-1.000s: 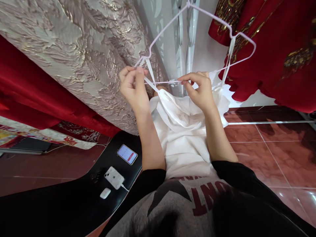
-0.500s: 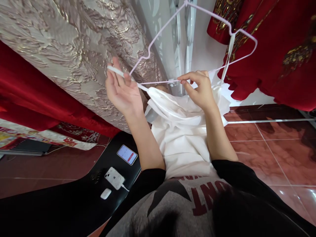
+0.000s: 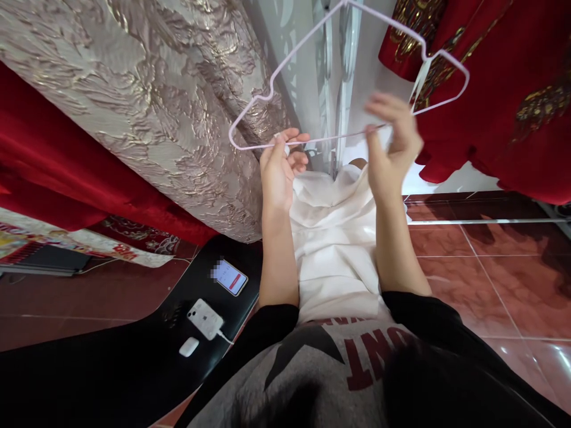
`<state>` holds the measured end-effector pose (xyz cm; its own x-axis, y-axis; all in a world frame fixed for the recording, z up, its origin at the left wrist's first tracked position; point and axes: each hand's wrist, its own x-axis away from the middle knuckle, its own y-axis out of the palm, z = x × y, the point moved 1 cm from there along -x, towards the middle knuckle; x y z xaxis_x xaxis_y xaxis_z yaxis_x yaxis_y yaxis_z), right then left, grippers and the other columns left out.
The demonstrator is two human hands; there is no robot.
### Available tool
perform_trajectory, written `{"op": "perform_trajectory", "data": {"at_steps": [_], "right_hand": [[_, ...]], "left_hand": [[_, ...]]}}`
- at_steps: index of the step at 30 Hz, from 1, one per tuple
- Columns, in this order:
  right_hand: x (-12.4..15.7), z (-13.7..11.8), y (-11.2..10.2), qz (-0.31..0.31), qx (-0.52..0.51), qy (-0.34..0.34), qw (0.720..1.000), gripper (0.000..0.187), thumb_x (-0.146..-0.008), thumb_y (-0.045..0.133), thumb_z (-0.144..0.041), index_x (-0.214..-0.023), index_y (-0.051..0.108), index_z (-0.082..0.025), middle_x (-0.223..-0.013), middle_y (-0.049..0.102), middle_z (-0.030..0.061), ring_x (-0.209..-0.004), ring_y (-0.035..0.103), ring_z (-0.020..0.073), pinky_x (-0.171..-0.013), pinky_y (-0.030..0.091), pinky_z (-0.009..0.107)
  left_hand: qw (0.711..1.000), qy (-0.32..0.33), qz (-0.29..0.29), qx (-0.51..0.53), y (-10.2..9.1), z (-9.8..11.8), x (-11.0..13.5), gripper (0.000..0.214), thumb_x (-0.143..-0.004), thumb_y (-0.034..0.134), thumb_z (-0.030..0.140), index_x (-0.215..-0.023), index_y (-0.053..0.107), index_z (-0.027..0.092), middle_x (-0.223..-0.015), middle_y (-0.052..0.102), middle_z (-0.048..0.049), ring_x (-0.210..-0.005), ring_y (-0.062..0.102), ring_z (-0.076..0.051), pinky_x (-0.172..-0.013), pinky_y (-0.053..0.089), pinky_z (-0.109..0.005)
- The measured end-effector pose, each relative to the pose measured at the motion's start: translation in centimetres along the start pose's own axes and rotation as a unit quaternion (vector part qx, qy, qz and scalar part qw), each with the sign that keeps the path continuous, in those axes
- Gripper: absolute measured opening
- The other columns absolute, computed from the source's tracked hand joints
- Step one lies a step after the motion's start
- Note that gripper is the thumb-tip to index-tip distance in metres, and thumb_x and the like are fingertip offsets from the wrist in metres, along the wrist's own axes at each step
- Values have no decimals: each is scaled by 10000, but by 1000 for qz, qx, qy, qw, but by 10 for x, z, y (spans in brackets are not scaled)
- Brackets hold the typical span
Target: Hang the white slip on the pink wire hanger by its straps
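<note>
A lilac wire hanger (image 3: 307,47) hangs before me. From its right notch runs a thin white strap (image 3: 420,77) belonging to a white strappy garment (image 3: 334,232), which drapes down toward my lap. My left hand (image 3: 280,169) is at the left part of the hanger's bottom bar, thumb and fingers closed on a bit of white strap beside the bar. Blurred by motion, my right hand (image 3: 393,151) is at the right part of the bar, below the looped strap. Its thumb and fingers are apart. The garment's top edge is partly hidden behind my hands.
Beige textured fabric (image 3: 178,107) and red cloth (image 3: 66,160) hang on the left; a red sequined garment (image 3: 499,89) hangs on the right. A black bench (image 3: 134,356) holds a lit phone (image 3: 231,277), a white phone (image 3: 205,319) on a cable and a small white case (image 3: 188,346).
My left hand has moved right with the left strap, off the hanger's left end to its bottom bar. My right hand has let go of the bar's middle and moved right.
</note>
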<state>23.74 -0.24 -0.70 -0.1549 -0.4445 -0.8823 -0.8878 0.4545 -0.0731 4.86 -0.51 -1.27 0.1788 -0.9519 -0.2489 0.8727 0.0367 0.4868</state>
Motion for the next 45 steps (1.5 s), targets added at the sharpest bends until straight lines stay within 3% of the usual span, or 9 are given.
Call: {"op": "perform_trajectory", "data": {"at_steps": [3, 8, 15, 21, 25, 29, 33, 37, 45], "right_hand": [[-6, 14, -19, 145, -4, 60, 988, 409, -835, 517, -121, -1191, 610, -299, -1304, 573, 30, -1251, 516, 222, -1082, 400, 436], [-11, 21, -27, 32, -21, 220, 975, 372, -808, 566, -158, -1175, 595, -206, -1100, 668, 104, -1066, 619, 237, -906, 486, 422], [-46, -10, -35, 17, -30, 165, 986, 141, -840, 577, -189, -794, 698, -243, -707, 670, 31, -640, 611, 181, -618, 472, 358], [-82, 13, -52, 20, -139, 205, 969, 175, -858, 546, -280, -842, 703, -357, -931, 716, -78, -927, 692, 165, -841, 552, 355], [-65, 42, -59, 180, -173, 206, 946, 305, -925, 315, -376, -1112, 546, -310, -1269, 595, -32, -1098, 652, 152, -990, 529, 352], [-31, 45, -50, 398, -81, 172, 897, 181, -912, 271, -353, -946, 425, -264, -960, 569, 49, -712, 608, 151, -681, 512, 393], [-10, 26, -19, 164, -33, 77, 983, 169, -908, 477, -426, -910, 467, -258, -834, 571, 49, -724, 555, 173, -650, 466, 368], [3, 15, 12, -64, 4, 105, 992, 221, -881, 571, -429, -950, 553, -220, -946, 651, 49, -779, 574, 145, -723, 505, 343], [-1, 16, 3, 5, -51, 132, 990, 141, -869, 586, -342, -885, 529, -214, -790, 588, -12, -705, 579, 105, -675, 512, 299]], "left_hand": [[1000, 27, -2, -9, -4, 2, -3, 287, -1026, 446, 260, -818, 639, 217, -879, 692, -60, -537, 536, -121, -479, 403, -236], [998, 63, -14, 11, -10, 2, -8, 319, -1049, 395, 221, -799, 594, 201, -798, 683, -42, -500, 501, -109, -448, 362, -239], [998, 50, -17, 23, -10, 8, -6, 352, -1052, 366, 191, -769, 577, 198, -745, 666, -18, -462, 440, -101, -430, 313, -250], [1000, 13, 20, 8, -14, 11, -10, 246, -959, 607, 307, -727, 603, 226, -782, 664, -39, -439, 454, -122, -444, 307, -289], [1000, 27, 1, 16, -14, 11, -10, 313, -1013, 472, 230, -728, 598, 217, -753, 660, -37, -417, 401, -112, -416, 278, -274], [999, 46, -9, 25, -10, 12, -7, 360, -1042, 397, 177, -732, 578, 203, -730, 676, -35, -421, 376, -103, -413, 262, -258], [999, 17, 1, 32, -5, 9, -5, 337, -1034, 417, 186, -733, 569, 197, -774, 695, -41, -411, 384, -95, -404, 285, -246], [1000, 7, 14, -19, -4, 6, -5, 242, -990, 486, 247, -783, 610, 234, -892, 729, -40, -427, 424, -106, -418, 353, -255], [985, 65, -23, -157, -53, 27, -3, 269, -846, 545, 278, -1055, 709, 238, -1022, 747, -42, -472, 522, -126, -418, 321, -292]]}}
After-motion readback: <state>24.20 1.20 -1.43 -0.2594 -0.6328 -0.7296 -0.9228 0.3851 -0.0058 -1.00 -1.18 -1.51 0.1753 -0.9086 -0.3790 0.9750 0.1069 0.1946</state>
